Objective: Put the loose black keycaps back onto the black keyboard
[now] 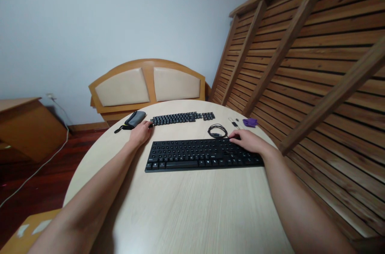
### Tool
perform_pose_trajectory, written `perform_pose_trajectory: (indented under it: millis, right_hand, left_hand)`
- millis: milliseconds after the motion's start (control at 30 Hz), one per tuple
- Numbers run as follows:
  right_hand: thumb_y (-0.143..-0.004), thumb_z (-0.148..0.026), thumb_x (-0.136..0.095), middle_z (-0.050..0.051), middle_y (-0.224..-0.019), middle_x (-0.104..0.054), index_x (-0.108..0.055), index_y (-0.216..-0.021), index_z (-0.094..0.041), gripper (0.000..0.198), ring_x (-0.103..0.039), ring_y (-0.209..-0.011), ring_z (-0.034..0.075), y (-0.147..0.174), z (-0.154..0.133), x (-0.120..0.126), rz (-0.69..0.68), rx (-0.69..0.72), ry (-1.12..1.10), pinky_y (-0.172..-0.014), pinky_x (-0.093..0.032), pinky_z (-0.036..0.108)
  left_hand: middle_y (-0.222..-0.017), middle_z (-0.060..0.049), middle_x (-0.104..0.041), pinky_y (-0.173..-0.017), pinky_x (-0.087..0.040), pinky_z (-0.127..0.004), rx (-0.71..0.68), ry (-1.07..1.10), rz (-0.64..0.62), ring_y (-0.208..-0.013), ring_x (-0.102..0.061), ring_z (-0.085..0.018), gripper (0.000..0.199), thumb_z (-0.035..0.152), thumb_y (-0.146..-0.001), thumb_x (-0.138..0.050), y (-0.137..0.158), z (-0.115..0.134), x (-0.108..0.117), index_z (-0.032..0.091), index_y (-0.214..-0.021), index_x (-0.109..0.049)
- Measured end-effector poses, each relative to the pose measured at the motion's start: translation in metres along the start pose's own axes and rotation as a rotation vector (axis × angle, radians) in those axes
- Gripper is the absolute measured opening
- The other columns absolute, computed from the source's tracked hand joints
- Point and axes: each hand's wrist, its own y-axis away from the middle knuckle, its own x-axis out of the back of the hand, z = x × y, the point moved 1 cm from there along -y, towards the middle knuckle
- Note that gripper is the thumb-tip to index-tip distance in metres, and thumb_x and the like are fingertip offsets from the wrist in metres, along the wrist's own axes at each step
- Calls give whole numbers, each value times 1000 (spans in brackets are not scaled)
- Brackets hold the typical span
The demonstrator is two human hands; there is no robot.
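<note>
A black keyboard lies flat on the round table, with large keys along its front row and many small key positions bare of caps. My right hand rests over its right part, thumb and fingers closed at the back edge; the fingertips are partly hidden. Behind the keyboard, loose black keycaps stand in rows, with a smaller block of keycaps to the right. My left hand reaches the left end of these rows, its fingers pinched on a dark keycap.
A coiled black cable lies behind the keyboard. A grey pouch with a strap sits beyond my left hand. At the right are a purple cloth and a small wire tool. A slatted wooden panel leans along the right side.
</note>
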Motion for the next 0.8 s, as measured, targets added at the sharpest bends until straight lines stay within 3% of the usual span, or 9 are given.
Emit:
perform_pose_trajectory:
  millis: [267, 333, 433, 600, 700, 800]
  right_hand:
    - [-80, -27, -63, 10, -103, -73, -71, -96, -21, 18, -67, -95, 28, -1, -17, 1, 92, -19, 54, -87, -50, 38]
    - [-83, -29, -62, 10, -105, -71, -69, -99, -21, 20, -66, -96, 28, -2, -34, -1, 128, 37, 79, -87, -50, 39]
    - [-89, -39, -60, 10, -113, -68, -67, -109, -22, 27, -62, -107, 28, 1, -73, -10, 146, 250, 39, -97, -46, 42]
    - [-85, -53, -67, 9, -137, -59, -59, -134, -26, 56, -51, -129, 29, 12, -135, -37, -36, 541, -56, -112, -35, 46]
    - [-79, -62, -70, 8, -155, -43, -48, -146, -30, 77, -33, -145, 32, 17, -149, -55, -137, 568, -39, -120, -21, 50]
    - [-82, -63, -67, 8, -161, -35, -43, -150, -29, 80, -25, -149, 32, 15, -148, -69, -188, 545, -11, -122, -15, 51]
  left_hand:
    - [-116, -16, -67, -81, -52, -38, 62, 27, -15, -97, -68, -32, 30, 24, -90, -47, 24, 3, 17, 17, -106, -71]
    - [-113, -16, -68, -82, -52, -39, 54, 63, -30, -98, -68, -32, 28, 24, -90, -47, 33, 4, 21, 17, -103, -70]
    - [-114, -13, -68, -85, -52, -38, 1, 158, -56, -101, -66, -29, 28, 27, -92, -45, 47, 9, 29, 18, -107, -66]
    - [-112, -8, -70, -83, -54, -31, -168, 379, -174, -98, -67, -22, 33, 43, -94, -46, 65, 26, 54, 19, -109, -64]
    - [-117, -9, -69, -89, -53, -33, -259, 627, -300, -105, -64, -23, 37, 48, -93, -50, 72, 35, 70, 19, -111, -65]
    - [-110, -7, -71, -89, -51, -33, -270, 664, -447, -99, -64, -22, 37, 50, -92, -53, 75, 36, 79, 20, -109, -67]
